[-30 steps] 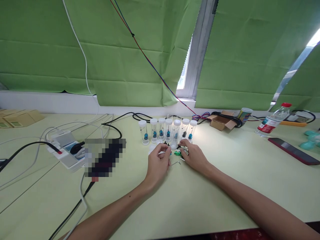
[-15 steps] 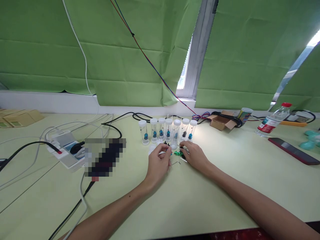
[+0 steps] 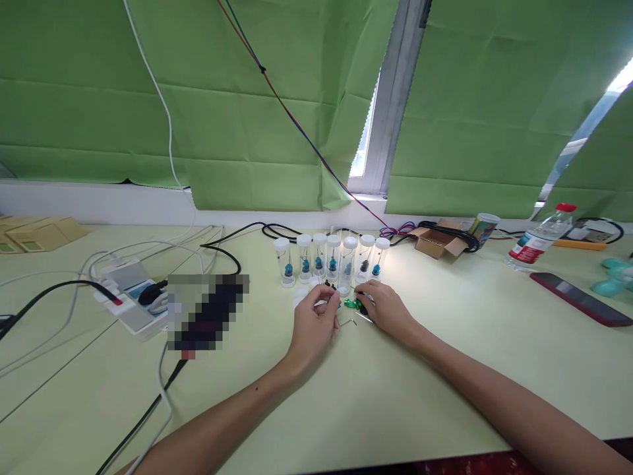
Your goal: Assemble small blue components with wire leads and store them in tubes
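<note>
My left hand [image 3: 314,321] is closed in a pinch, with a sliver of a small blue part [image 3: 339,305] showing at its fingertips; the rest is hidden by the fingers. My right hand [image 3: 384,305] rests on the table, its fingers curled over a small black part [image 3: 362,306] that is mostly covered. Between the hands lies a green metallic fitting [image 3: 351,303]. Nearer to me are an L-shaped hex key [image 3: 353,322] and a thin metal rod [image 3: 364,317]. Behind stand several clear capped tubes [image 3: 281,262], most with a blue part inside. Small black pieces [image 3: 330,285] sit just behind my left fingers.
On the left are a white power strip [image 3: 136,290], cables and a pixelated dark object [image 3: 212,313]. At the right stand an open cardboard box [image 3: 435,244], a can [image 3: 483,227], a water bottle [image 3: 539,241] and a phone [image 3: 578,297]. Green blinds [image 3: 277,132] hang behind.
Very little differs. My right fingers have shifted very slightly over the black part; my left hand keeps its pinch in the same place.
</note>
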The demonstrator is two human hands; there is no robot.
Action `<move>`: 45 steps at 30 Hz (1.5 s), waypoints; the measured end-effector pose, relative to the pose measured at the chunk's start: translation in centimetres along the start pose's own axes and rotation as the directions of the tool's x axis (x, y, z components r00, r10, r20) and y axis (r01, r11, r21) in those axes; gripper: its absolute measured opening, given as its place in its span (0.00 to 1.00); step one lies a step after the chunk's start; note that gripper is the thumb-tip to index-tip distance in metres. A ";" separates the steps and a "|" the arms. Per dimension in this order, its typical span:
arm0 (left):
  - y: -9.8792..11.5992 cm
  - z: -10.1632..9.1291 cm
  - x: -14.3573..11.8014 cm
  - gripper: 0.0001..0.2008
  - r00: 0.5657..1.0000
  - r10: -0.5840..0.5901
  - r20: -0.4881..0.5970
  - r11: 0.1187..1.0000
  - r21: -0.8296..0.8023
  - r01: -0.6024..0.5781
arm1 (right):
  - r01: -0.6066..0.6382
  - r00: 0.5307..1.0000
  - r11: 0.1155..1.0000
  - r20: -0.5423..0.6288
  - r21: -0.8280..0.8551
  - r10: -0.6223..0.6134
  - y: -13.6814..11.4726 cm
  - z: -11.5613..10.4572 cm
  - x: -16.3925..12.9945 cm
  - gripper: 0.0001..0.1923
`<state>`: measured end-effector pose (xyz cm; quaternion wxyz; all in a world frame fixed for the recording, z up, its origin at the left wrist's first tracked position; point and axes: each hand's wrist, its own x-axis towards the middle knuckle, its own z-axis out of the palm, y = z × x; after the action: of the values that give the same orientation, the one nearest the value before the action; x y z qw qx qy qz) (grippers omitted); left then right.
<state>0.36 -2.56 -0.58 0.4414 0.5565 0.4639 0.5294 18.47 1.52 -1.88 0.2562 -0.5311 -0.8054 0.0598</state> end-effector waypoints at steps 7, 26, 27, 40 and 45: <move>0.3 0.1 -0.1 0.14 1.000 -0.009 0.007 1.000 0.002 0.009 | -0.019 1.000 1.000 0.009 0.010 0.019 -0.3 -0.1 -0.1 0.12; -0.2 0.1 -0.1 0.15 1.000 -0.011 0.015 0.999 -0.033 0.011 | 0.013 0.999 0.999 -0.033 0.051 -0.012 0.3 0.2 0.1 0.16; -0.1 0.1 -0.1 0.15 1.000 -0.009 0.014 0.999 -0.036 0.010 | 0.011 0.999 0.999 -0.038 0.053 -0.009 0.3 0.2 0.1 0.16; 0.3 0.1 -0.2 0.14 1.000 -0.014 0.020 1.000 -0.022 0.014 | -0.062 0.997 0.995 -0.043 0.072 0.065 0.5 0.2 0.3 0.12; 0.4 0.1 -0.2 0.15 1.000 -0.013 0.017 1.000 -0.028 0.014 | -0.070 0.997 0.993 -0.033 0.098 0.074 0.6 0.3 0.2 0.10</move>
<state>0.43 -2.82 -0.26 0.4565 0.5514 0.4565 0.5283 18.75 1.97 -2.30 0.2940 -0.5479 -0.7770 0.0980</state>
